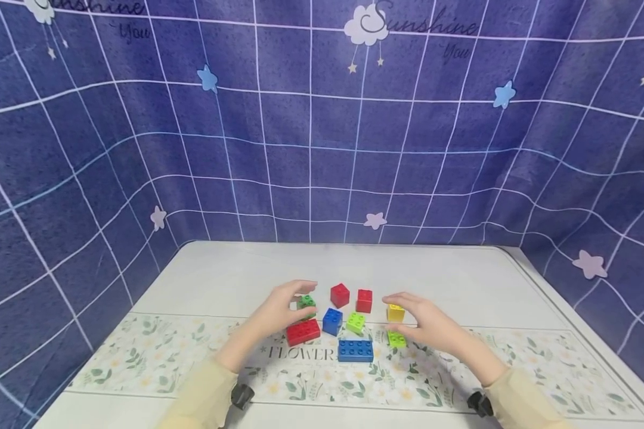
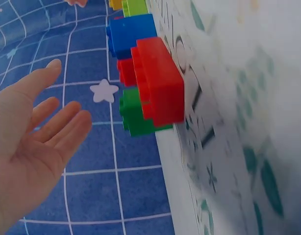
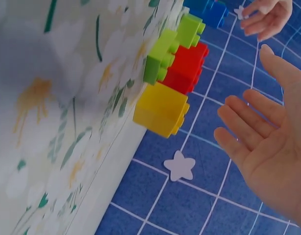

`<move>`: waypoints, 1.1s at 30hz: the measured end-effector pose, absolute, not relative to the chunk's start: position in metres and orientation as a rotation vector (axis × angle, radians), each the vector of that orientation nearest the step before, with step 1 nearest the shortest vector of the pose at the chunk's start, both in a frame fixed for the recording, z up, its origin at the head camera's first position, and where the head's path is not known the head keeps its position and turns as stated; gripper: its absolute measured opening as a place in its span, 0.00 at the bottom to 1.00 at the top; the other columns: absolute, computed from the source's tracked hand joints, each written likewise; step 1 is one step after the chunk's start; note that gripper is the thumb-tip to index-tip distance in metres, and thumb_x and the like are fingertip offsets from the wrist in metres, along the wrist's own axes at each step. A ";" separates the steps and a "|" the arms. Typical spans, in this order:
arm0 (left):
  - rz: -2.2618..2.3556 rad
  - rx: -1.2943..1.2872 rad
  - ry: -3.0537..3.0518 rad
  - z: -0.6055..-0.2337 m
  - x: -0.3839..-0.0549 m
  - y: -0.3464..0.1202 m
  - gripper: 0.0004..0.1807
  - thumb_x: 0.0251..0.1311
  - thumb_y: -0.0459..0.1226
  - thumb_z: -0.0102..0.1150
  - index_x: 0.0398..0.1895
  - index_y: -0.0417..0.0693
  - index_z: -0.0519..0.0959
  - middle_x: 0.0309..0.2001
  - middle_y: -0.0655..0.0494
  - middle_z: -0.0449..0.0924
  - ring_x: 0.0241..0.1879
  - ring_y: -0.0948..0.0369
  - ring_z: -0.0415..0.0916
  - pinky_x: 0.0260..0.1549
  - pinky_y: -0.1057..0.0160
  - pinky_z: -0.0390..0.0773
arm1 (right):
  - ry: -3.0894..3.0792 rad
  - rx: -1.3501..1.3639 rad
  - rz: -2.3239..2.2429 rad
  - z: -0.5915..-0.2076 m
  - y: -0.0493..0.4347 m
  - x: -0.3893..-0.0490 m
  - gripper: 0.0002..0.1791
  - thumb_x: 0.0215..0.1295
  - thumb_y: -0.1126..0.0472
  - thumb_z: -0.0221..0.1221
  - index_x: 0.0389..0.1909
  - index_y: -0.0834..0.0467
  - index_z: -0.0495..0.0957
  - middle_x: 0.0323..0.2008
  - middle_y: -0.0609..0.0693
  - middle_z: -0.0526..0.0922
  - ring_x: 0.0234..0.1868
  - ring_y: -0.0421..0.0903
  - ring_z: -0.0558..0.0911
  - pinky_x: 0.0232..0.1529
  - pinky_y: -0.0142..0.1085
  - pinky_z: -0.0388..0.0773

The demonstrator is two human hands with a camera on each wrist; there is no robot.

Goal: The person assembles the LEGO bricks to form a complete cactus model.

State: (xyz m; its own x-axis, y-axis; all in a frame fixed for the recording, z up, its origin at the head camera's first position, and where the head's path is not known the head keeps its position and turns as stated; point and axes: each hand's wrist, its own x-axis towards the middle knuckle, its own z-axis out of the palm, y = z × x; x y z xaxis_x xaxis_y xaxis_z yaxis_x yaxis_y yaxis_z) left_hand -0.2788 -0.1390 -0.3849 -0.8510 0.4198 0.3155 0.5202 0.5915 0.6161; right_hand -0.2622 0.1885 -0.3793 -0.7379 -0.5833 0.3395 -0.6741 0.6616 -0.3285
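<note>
My left hand point(image 1: 279, 310) hovers above the green toy brick point(image 1: 306, 305) and the long red brick point(image 1: 303, 332), its fingers relaxed and holding nothing. The left wrist view shows that hand point(image 2: 37, 142) apart from the bricks. Over the yellow brick point(image 1: 395, 313) and a lime brick point(image 1: 396, 339) is my right hand point(image 1: 426, 322), also without anything in it; the right wrist view shows a gap between its fingers and the yellow brick point(image 3: 161, 109). Between the hands lie two red bricks point(image 1: 340, 295), a blue brick point(image 1: 332, 321), another lime brick point(image 1: 356, 322) and a long blue brick point(image 1: 355, 351).
The white table point(image 1: 408, 268) carries a flower-printed band point(image 1: 193, 351) with lettering. A blue gridded curtain point(image 1: 311, 149) with stars and clouds surrounds its back and sides. Dark straps point(image 1: 241, 395) sit at both wrists.
</note>
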 end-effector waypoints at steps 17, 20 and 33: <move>-1.136 -0.926 -2.791 -0.397 -0.289 -0.113 0.27 0.58 0.42 0.63 0.59 0.42 0.71 0.57 0.45 0.75 0.56 0.52 0.74 0.53 0.52 0.76 | -2.733 1.207 0.722 -0.389 0.165 -0.260 0.30 0.63 0.43 0.56 0.58 0.60 0.73 0.53 0.52 0.80 0.55 0.49 0.78 0.55 0.45 0.76; -1.131 -0.937 -2.807 -0.400 -0.290 -0.113 0.26 0.58 0.41 0.62 0.59 0.42 0.71 0.56 0.45 0.76 0.55 0.52 0.75 0.51 0.54 0.77 | -2.748 1.217 0.745 -0.391 0.161 -0.259 0.29 0.63 0.44 0.57 0.58 0.60 0.73 0.53 0.52 0.80 0.55 0.48 0.78 0.55 0.45 0.76; -1.093 -0.931 -2.868 -0.405 -0.292 -0.113 0.25 0.58 0.42 0.63 0.56 0.39 0.73 0.54 0.45 0.78 0.48 0.52 0.79 0.47 0.57 0.80 | -2.849 1.229 0.761 -0.396 0.152 -0.256 0.29 0.62 0.46 0.59 0.57 0.60 0.74 0.54 0.52 0.79 0.56 0.49 0.77 0.57 0.46 0.74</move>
